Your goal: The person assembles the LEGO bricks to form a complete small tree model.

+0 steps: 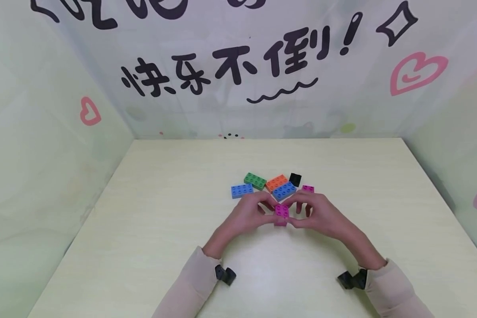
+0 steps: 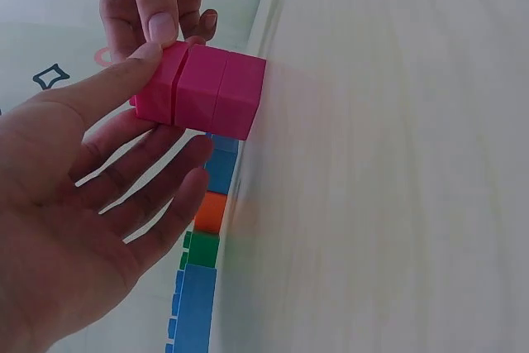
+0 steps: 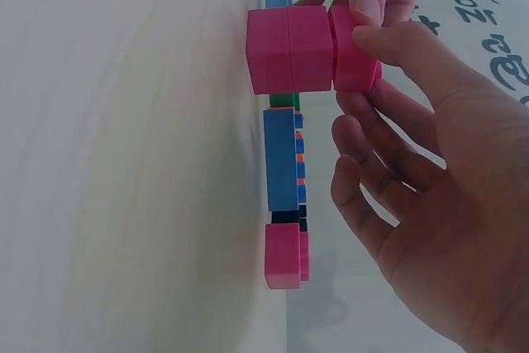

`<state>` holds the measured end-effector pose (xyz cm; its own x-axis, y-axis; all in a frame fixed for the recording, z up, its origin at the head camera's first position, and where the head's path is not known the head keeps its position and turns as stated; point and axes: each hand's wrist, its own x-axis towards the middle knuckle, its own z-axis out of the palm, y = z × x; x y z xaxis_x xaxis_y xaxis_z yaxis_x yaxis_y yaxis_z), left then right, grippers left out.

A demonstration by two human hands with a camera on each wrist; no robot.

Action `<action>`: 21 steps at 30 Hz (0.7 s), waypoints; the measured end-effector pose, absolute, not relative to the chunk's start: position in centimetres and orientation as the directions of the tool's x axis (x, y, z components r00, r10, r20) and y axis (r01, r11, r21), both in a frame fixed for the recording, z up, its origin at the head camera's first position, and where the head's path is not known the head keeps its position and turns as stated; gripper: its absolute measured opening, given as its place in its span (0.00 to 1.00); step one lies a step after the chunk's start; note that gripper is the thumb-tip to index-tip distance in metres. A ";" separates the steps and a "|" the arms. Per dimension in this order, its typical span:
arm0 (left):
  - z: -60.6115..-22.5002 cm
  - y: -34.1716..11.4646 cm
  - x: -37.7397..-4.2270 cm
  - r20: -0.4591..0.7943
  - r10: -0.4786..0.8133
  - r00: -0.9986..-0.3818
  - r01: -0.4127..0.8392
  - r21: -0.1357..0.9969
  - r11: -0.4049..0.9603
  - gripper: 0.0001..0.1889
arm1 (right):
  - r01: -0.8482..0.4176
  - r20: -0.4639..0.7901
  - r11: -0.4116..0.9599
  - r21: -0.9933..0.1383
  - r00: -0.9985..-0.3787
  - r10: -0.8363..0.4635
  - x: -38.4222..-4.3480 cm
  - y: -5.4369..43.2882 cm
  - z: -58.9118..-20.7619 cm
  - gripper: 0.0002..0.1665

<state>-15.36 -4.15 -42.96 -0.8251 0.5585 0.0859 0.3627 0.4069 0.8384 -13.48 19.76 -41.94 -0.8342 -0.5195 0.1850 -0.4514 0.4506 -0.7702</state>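
Note:
A stack of three pink toy bricks [image 1: 282,212] stands on the table between the two hands. My left hand [image 1: 247,214] pinches the top pink brick [image 2: 157,93] between thumb and forefinger. From the other side, my right hand [image 1: 321,215] pinches that same brick [image 3: 349,55]. A narrow gap shows between the top brick and the two joined pink bricks [image 3: 289,51] below it. In both wrist views the other fingers are spread away from the stack. The far side of the stack is hidden in the wrist views.
Beyond the hands lie two blue bricks [image 1: 242,191], a green brick [image 1: 255,180], an orange brick [image 1: 277,182] and a black brick [image 1: 295,179]. Another pink brick [image 1: 308,189] sits behind the right hand. Printed cloth walls [image 1: 230,115] border the pale table [image 1: 143,247].

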 end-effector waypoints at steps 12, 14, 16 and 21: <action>-42.6 -4.2 -15.3 0.051 0.544 -0.838 0.327 0.845 0.423 0.14 | -0.464 0.188 0.443 -0.767 -0.823 -0.536 -13.7 19.8 -41.8 0.24; -42.6 -4.2 -15.3 0.052 0.542 -0.839 0.322 0.850 0.416 0.14 | -0.473 0.191 0.450 -0.757 -0.820 -0.539 -13.7 19.8 -41.8 0.24; -42.6 -4.2 -15.3 0.051 0.541 -0.839 0.312 0.860 0.403 0.14 | -0.477 0.192 0.458 -0.750 -0.820 -0.539 -13.7 19.8 -41.7 0.25; -42.8 -4.2 -15.3 0.033 0.535 -0.844 0.289 0.869 0.403 0.14 | -0.470 0.177 0.474 -0.744 -0.824 -0.539 -13.7 19.7 -41.9 0.28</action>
<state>-15.27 -4.19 -42.76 -0.8444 0.5347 0.0326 0.2885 0.4026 0.8687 -13.69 19.67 -41.92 -0.8236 -0.5389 0.1771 -0.4702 0.4741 -0.7444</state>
